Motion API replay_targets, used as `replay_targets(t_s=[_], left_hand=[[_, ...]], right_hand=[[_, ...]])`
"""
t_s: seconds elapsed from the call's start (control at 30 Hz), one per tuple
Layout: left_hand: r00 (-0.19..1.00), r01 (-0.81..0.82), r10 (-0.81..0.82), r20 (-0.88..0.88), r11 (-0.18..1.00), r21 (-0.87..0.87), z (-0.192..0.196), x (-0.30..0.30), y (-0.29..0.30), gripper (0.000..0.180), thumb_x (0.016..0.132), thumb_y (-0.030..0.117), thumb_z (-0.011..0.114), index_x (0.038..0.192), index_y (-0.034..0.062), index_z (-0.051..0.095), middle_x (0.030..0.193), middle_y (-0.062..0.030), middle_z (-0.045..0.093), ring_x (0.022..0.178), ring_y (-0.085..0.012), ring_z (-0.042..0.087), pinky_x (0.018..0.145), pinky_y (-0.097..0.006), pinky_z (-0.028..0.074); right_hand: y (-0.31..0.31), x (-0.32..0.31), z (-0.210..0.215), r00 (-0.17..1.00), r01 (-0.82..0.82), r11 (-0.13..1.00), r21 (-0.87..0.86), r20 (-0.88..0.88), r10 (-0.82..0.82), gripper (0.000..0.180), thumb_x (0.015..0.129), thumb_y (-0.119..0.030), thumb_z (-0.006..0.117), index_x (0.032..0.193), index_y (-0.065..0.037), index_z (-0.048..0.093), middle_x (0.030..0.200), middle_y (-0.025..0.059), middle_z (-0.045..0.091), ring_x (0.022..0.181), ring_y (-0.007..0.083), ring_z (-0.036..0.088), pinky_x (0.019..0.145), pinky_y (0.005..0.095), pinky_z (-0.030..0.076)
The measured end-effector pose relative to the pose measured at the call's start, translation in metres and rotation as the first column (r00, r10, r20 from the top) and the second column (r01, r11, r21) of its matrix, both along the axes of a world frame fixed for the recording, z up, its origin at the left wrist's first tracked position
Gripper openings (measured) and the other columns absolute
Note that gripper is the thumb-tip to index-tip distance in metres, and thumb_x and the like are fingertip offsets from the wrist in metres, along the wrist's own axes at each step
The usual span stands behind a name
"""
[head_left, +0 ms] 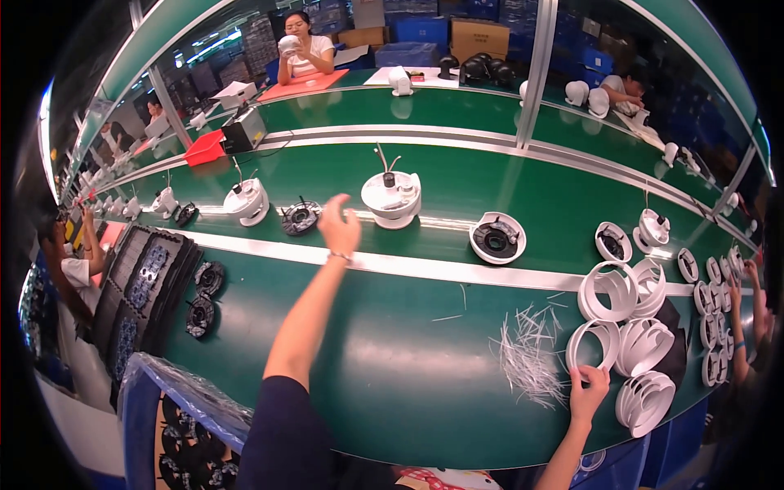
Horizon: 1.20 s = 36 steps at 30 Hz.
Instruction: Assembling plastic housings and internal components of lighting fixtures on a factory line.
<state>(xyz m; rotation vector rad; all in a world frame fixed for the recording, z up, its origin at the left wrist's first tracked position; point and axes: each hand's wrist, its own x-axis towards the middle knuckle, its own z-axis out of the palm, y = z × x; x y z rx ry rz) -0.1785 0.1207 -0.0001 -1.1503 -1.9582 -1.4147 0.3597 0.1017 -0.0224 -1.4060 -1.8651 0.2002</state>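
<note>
My left hand reaches over the far side of the bench, fingers apart and nothing in them. Just right of it stands a round white housing with wires sticking up. A black ring-shaped part lies close by on its left. At the right, my right hand pinches the lower rim of a white plastic ring. That ring leans beside stacks of similar white rings. Further along, a white ring with a black insert rests on the green belt.
Thin white strips lie heaped left of my right hand. Two black ring parts sit near stacked black trays at the left. A blue bin stands below. A red tray is across the belt. Co-workers sit opposite and at both sides.
</note>
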Motion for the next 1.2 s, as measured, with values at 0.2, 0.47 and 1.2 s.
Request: replay_targets(t_s=[0.2, 0.47, 1.2], left_hand=[[0.944, -0.141, 0.329, 0.019, 0.454, -0.88, 0.014, -0.064, -0.046, 0.057, 0.065, 0.018, 0.054, 0.12, 0.0114, 0.041, 0.13, -0.007, 0.037, 0.129, -0.0225, 0.018, 0.096, -0.061, 0.016], [0.959, -0.248, 0.284, 0.006, 0.848, -0.468, -0.014, -0.057, -0.049, 0.031, 0.071, 0.022, 0.064, 0.097, 0.007, 0.056, 0.097, -0.0104, 0.058, 0.094, -0.0264, 0.054, 0.08, -0.041, 0.039], [0.978, 0.129, -0.011, 0.209, 0.818, -0.56, 0.029, 0.123, -0.115, 0.055, 0.064, 0.033, 0.07, 0.103, 0.0001, 0.047, 0.116, -0.0204, 0.043, 0.111, -0.0334, 0.039, 0.086, -0.043, 0.038]], right_hand=[[0.003, -0.003, -0.012, 0.999, 0.047, 0.988, 0.149, 0.007, -0.049, 0.015, 0.066, -0.008, 0.066, 0.077, -0.001, 0.059, 0.084, 0.012, 0.058, 0.082, 0.0275, 0.054, 0.088, 0.0409, 0.035], [-0.002, -0.001, -0.009, 0.949, 0.071, 0.988, 0.139, -0.314, -0.024, 0.017, 0.065, 0.0, 0.066, 0.081, 0.002, 0.058, 0.085, 0.014, 0.058, 0.076, 0.028, 0.056, 0.067, 0.0337, 0.044], [-0.134, -0.176, 0.077, 0.649, -0.468, 0.799, -0.378, 0.467, 0.601, 0.105, 0.048, -0.054, 0.072, 0.129, -0.004, 0.028, 0.135, 0.0246, 0.014, 0.125, 0.0428, 0.013, 0.091, 0.0668, 0.012]])
